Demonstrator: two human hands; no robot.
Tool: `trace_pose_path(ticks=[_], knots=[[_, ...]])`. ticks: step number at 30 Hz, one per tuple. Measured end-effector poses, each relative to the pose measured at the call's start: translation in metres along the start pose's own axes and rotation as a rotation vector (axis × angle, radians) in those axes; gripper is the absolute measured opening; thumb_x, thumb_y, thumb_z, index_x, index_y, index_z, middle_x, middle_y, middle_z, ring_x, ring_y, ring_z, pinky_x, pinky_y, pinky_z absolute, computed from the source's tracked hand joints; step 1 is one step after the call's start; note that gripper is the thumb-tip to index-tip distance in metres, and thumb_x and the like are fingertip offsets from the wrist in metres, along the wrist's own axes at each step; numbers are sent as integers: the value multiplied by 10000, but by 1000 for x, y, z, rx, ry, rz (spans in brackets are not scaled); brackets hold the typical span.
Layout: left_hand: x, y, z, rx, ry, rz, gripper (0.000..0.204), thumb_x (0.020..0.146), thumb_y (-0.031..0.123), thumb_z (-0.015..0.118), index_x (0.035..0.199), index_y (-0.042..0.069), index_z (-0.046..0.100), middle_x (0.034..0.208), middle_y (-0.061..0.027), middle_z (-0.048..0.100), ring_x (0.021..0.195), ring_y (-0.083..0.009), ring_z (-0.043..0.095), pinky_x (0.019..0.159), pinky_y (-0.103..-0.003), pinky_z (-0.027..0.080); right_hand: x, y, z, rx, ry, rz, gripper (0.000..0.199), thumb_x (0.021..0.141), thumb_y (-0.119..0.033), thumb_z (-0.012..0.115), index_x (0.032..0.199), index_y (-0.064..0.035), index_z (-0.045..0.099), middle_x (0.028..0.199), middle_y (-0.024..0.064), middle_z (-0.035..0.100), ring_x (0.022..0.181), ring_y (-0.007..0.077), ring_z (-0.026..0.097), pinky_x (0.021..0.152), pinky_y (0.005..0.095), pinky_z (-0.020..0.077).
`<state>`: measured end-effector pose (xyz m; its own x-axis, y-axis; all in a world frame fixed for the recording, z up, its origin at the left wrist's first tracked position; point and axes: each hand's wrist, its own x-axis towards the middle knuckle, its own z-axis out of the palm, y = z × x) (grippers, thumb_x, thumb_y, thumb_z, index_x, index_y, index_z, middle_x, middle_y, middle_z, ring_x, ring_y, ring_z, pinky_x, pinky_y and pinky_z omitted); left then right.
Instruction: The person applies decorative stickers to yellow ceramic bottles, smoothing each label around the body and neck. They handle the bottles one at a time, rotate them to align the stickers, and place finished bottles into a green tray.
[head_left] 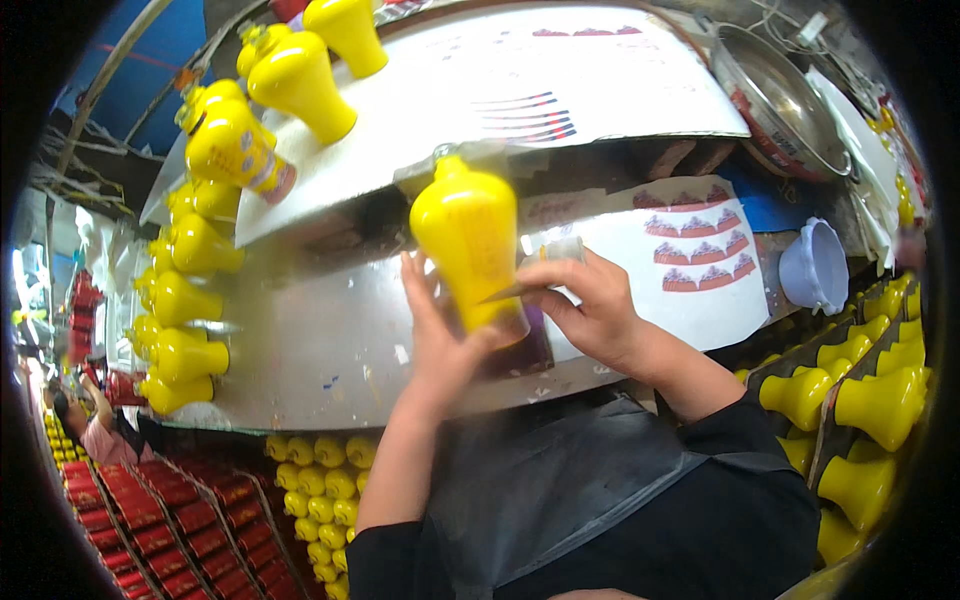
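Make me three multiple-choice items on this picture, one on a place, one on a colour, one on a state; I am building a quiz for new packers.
1. Where is the sheet of red labels?
A. Right of the held bottle
B. On the floor
C. Inside the metal bowl

2. What colour is the held bottle?
A. Blue
B. Yellow
C. Green

3. How is the held bottle kept?
A. Lying flat, untouched
B. Standing alone on the table
C. Gripped between both hands

Answers: 1 A, the sheet lies on the table just right of the right hand. 2 B, its body is bright yellow. 3 C, the left hand and the right hand both close on its lower end.
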<state>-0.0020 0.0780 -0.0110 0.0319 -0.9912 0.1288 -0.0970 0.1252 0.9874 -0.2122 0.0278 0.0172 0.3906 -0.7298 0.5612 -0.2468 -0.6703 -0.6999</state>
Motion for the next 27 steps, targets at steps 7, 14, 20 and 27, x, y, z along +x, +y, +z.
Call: trace_pose_path(ticks=[7,14,20,27], knots=[[44,17,18,-222,146,-184,1024,921,250,689,1647,82,-14,1485,-186,426,1318,-305,492,1136,-439,400,17,27,-40,86,50,547,180,962,-153,657,989,-4,754,956,76,699,804,113,610,724,274,490],[40,6,13,-403,110,-189,984,944,244,653,1654,89,-10,1507,-172,401,1351,-294,464,1153,-420,381,56,73,-53,-590,125,208,317,893,-79,622,1201,-98,695,905,196,677,768,379,675,701,465,546],[39,0,8,-256,133,-161,1021,927,271,673,1656,85,-17,1531,-187,374,1388,-296,431,1157,-413,372,44,88,-38,-473,234,243,171,918,-144,623,1052,-62,690,856,153,696,735,313,686,661,438,541],[37,18,19,-119,158,-192,1056,873,199,697,1651,73,-7,1492,-221,439,1329,-324,508,1119,-423,422,65,102,-23,661,407,973,390,941,-385,730,851,-20,628,759,71,653,594,120,552,503,299,431]])
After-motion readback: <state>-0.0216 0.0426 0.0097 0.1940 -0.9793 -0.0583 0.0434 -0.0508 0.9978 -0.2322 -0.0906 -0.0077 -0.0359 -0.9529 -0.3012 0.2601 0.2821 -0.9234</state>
